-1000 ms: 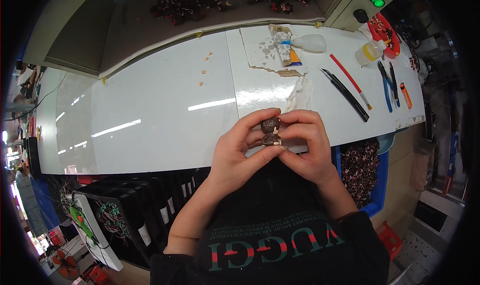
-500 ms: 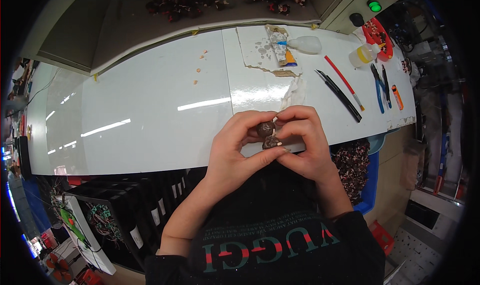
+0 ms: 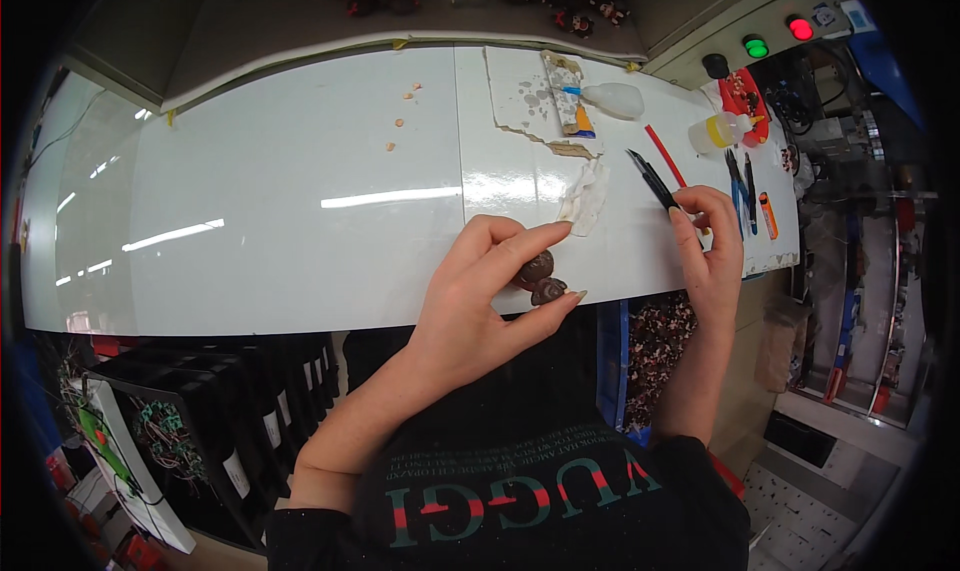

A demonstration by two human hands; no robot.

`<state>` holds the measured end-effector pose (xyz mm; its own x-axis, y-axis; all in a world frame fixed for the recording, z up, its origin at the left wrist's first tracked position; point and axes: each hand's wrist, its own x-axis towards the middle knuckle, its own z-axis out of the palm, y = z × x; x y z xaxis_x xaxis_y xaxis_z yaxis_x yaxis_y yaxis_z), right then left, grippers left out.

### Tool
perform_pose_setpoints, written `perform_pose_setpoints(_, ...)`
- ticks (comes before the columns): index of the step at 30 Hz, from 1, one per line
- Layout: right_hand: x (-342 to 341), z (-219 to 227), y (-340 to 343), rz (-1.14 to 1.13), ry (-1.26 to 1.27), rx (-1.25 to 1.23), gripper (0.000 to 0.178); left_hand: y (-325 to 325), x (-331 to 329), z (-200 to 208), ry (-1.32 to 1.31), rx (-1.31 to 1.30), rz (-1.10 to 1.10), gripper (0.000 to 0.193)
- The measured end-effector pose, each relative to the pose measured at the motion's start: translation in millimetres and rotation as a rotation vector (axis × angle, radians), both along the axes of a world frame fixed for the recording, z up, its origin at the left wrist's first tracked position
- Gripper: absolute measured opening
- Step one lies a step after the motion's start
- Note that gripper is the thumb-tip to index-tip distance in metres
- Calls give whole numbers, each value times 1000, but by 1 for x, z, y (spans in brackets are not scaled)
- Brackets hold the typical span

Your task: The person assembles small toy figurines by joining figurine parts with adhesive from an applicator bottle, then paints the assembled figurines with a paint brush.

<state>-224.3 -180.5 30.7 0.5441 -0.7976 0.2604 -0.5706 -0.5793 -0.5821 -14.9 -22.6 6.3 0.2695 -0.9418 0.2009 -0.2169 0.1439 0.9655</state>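
My left hand (image 3: 470,291) is closed around a small dark brown figurine (image 3: 538,266) with a rounded head, just above the table's near edge. Its thumb and forefinger reach past the piece, which the other fingers partly hide. Over on the right, my right hand (image 3: 710,246) pinches slim black tweezers (image 3: 650,179) with thumb and fingertips; their pointed tips face away, toward the upper left. A red-handled brush (image 3: 665,154) lies just beyond them, partly covered by my hand.
Pliers (image 3: 738,186) and an orange cutter (image 3: 768,216) lie at the right. Squeeze bottles (image 3: 614,101), (image 3: 715,134) stand near a glue-stained board (image 3: 515,96). Crumpled tissue (image 3: 585,196) lies mid-table. A blue crate (image 3: 612,356) of small parts sits below the edge.
My right hand has left the figurine and moved right to the black tweezers. My left hand keeps the figurine. The view has shifted slightly.
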Motion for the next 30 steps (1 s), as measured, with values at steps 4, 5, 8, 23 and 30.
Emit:
perform_pose_setpoints(4,14,1,8,-22,52,39,17,5,4,-1,-39,9,-13,49)
perform_pose_setpoints(5,16,1,9,-26,87,26,18,6,4,-2,-34,7,-11,49)
perform_pose_setpoints(8,16,-2,8,-14,119,8,20,8,4,-2,-12,29,-14,49)
perform_pose_setpoints(23,-19,14,-10,-86,125,-17,20,-2,-8,13,-75,27,-33,44)
perform_pose_setpoints(30,-64,60,-49,-229,71,-37,16,-19,-34,35,-8,130,-73,50)
